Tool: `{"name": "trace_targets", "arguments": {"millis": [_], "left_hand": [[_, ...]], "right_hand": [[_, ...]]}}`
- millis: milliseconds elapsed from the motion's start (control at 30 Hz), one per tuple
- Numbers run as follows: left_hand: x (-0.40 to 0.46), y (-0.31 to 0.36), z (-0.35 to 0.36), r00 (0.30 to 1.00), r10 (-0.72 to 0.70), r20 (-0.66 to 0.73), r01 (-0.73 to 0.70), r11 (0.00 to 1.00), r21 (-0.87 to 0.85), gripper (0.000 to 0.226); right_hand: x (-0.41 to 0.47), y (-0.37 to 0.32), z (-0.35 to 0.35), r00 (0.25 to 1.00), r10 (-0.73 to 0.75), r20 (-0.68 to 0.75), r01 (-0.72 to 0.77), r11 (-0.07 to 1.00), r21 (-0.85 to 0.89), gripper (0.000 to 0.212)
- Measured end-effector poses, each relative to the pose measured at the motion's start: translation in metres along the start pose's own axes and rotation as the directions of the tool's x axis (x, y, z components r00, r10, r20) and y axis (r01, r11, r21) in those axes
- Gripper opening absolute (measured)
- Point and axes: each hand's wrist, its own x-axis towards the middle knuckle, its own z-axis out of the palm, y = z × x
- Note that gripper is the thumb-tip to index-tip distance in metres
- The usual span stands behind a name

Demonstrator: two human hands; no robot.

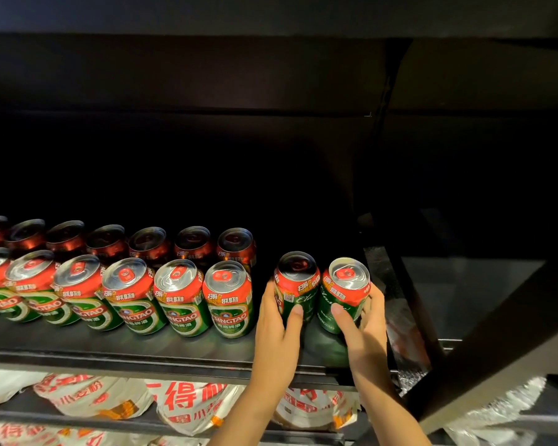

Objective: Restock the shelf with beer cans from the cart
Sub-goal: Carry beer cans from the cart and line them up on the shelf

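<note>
Two green and red beer cans stand side by side at the right end of the dark shelf. My left hand grips the left can, thumb across its front. My right hand grips the right can, fingers wrapped round its right side. Both cans are upright and seem to rest on the shelf. To their left runs a front row of several like cans, with a darker back row of cans behind it.
The shelf's dark right post stands just beside my right hand. Behind the two held cans the shelf is dark, with no cans showing. White and red bags fill the shelf below. The cart is out of view.
</note>
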Motion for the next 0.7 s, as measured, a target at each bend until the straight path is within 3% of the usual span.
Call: {"name": "trace_targets", "arguments": {"millis": [167,467,567,700], "left_hand": [[-0.003,0.004,0.000,1.000,0.007,-0.010,-0.008,1.000,-0.025,0.055],[-0.002,0.003,0.000,0.997,0.052,-0.049,-0.049,0.998,0.047,0.072],[-0.002,0.003,0.000,0.998,0.023,-0.058,-0.024,1.000,-0.019,0.067],[-0.003,0.005,-0.001,0.999,0.019,-0.049,-0.022,0.998,-0.066,0.056]], "right_hand": [[0.002,0.005,0.000,0.999,0.033,-0.025,-0.034,0.998,-0.044,0.087],[0.004,0.001,0.001,0.999,0.025,-0.044,-0.027,0.999,-0.025,0.078],[0.001,-0.002,0.001,1.000,0.006,-0.025,-0.005,1.000,0.020,0.091],[-0.003,-0.005,0.002,1.000,0.019,-0.012,-0.019,0.999,0.045,0.091]]}}
